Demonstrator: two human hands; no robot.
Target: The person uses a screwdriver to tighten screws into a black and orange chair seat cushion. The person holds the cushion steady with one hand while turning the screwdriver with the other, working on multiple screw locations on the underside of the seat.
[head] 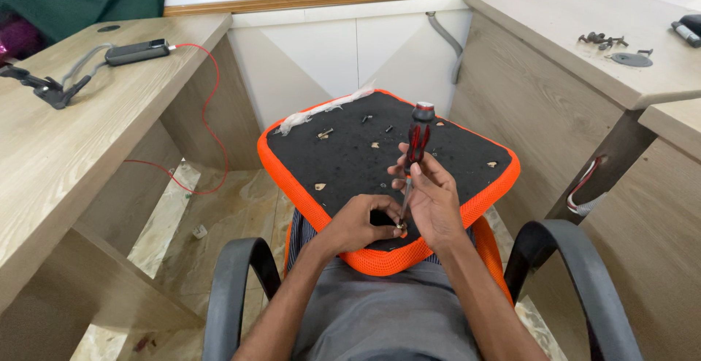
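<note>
- Screwdriver (415,158) with a red-and-black handle stands nearly upright over the near edge of the seat cushion (350,158), its handle top pointing away from the person and its thin shaft running down toward the near rim.
- Right hand (431,199) is wrapped around the lower handle and shaft, fingers closed on the tool, thumb side toward the left hand.
- Left hand (363,221) rests on the cushion just beside the tip, fingers curled and pinched together at the point where the shaft meets a small brass-coloured screw (402,224); whether the fingertips actually hold the screw cannot be told.
- The cushion lies upside down across the person's lap, black underside up, with an orange mesh border around it; the two hands work at its near edge, touching each other.
- Loose screws and small scraps (326,134) are scattered on the black surface, well beyond the hands, nothing lying between tip and screw.
- Chair armrests (232,288), black and curved, stand to either side of the person's knees, below the cushion.
- Left desk (44,156) carries a dark oblong device (136,51) with a red cable (212,113) hanging off the edge to the floor.
- Right desk (569,25) holds a small heap of dark screws (602,39) and a round grey cap (631,59), well apart from the hands.
</note>
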